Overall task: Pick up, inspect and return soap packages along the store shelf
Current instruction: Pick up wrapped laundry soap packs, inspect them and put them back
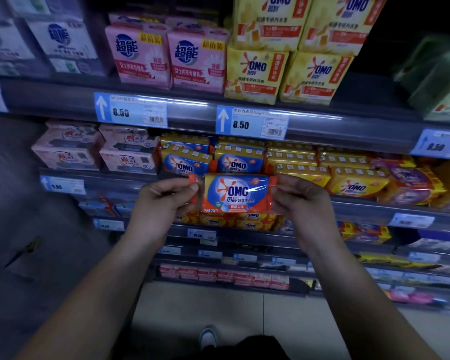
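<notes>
I hold an orange, yellow and blue OMO soap package flat, its printed face toward me, in front of the middle shelf. My left hand pinches its left crimped end and my right hand pinches its right end. Matching OMO packages lie stacked on the shelf just behind it.
Pink soap packs and yellow OMO boxes fill the upper shelf above blue 8.50 price tags. Pink packs sit left and yellow OMO packs right on the middle shelf. Lower shelves hold more stock; my shoe stands on the tiled floor.
</notes>
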The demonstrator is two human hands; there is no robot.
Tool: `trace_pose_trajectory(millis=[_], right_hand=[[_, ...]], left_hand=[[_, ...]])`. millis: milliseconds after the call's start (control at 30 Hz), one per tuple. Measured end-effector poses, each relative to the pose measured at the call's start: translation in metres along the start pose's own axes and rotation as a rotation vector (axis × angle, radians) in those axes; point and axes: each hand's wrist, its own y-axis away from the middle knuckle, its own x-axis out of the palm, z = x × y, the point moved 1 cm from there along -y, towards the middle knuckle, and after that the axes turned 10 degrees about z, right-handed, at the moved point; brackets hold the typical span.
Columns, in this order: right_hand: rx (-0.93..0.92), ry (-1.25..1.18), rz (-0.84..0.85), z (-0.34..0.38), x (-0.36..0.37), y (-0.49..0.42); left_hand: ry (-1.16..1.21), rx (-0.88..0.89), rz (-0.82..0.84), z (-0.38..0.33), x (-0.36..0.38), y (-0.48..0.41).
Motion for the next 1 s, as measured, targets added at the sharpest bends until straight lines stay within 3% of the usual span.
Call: trace_pose_trajectory(millis=[200,333,500,667,900,1000], right_hand=[[-0.032,-0.001,0.045,-0.004,0.013,-0.002],[0.009,-0.248,0.057,-0.003,0.016,-0.006],[-0.100,-0.293,0.086,-0.008,0.020,-0.006],[-0.222,-0.248,0.171,-0.006,0.021,-0.009],[-0.199,-0.167,0.129,-0.003,0.022,-0.011],[-0.169,-0.048,0.083,-0.007,0.022,-0.012]], left_hand=[[0.145,0.087,0.074,-0.003,0.015,-0.006],[0.052,0.214,0.115,-0.001,0.021,-0.007],[-0.064,0.319,0.053,0.004,0.018,-0.012],[0.099,0.290,0.119,0.006,0.019,-0.015],[0.077,0.257,0.097,0.002,0.023,-0.018],[-0.047,0.241,0.081,0.006,0.026,-0.022]])
